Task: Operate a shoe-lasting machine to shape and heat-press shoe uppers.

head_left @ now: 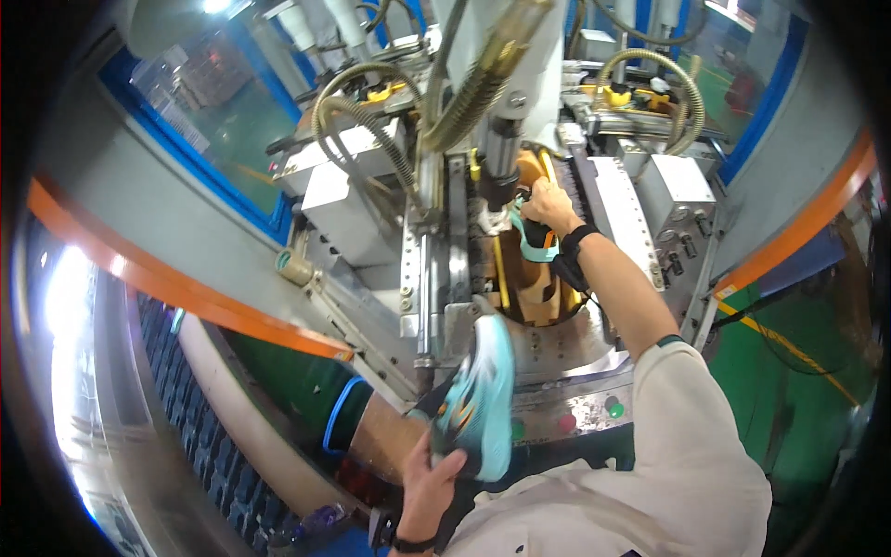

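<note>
Low in the middle, my left hand (429, 490) grips a teal and white sports shoe (494, 395) by one end, thumb pressed against its side. The shoe stands tilted, its other end pointing up toward the machine (574, 345). My right hand (551, 204) reaches into the machine's cavity, its fingers closed on a second teal shoe (535, 249). That shoe sits among yellow-brown pads (531, 311), below and beside a dark vertical press rod (501, 153). My fingers and the rod hide part of it.
Ribbed hoses (483, 107) hang above the cavity. A control panel with green and red buttons (566, 422) lines the machine's near edge. Orange-edged guards (186, 292) curve along both sides. A conveyor with a dark studded belt (200, 418) runs at the left.
</note>
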The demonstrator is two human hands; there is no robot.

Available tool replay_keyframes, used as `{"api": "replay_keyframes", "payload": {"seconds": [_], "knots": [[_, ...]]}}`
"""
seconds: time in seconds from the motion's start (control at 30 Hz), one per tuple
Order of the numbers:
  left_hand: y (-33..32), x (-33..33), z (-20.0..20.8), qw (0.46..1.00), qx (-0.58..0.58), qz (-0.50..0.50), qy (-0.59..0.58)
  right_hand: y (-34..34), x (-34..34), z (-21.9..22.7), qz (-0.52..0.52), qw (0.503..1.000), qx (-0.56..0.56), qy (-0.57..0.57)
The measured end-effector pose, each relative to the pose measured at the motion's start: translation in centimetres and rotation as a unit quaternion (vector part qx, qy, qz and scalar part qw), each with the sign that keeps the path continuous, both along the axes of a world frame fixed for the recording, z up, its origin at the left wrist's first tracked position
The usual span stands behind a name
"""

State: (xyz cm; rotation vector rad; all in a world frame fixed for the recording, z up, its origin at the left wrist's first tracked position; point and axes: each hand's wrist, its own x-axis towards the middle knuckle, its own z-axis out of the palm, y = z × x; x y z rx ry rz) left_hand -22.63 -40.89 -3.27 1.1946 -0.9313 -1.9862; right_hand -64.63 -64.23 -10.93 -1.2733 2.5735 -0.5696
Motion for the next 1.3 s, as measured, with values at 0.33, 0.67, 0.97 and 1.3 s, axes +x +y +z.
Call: {"api": "replay_keyframes", "payload": {"seconds": [0.33,0.67,0.97,1.3], "knots": [[11.9,8.2,-1.6,0.917,-0.009,0.394,-0.058,7.1,6.9,-4.2,0.153,0.961,-0.219,0.077],[17.3,5.8,-3.4,0.897,0.084,0.416,-0.122,28.8,24.2,-17.8,0.384,0.902,-0.152,-0.126],[20.1,4.2,-3.5,0.927,0.056,0.365,-0.059,28.7,23.2,-16.7,0.376,0.896,-0.145,-0.185],[20.4,5.3,-4.6,0.904,0.091,0.413,-0.061,17.7,11.2,12.2,0.288,0.793,-0.526,-0.107]]}}
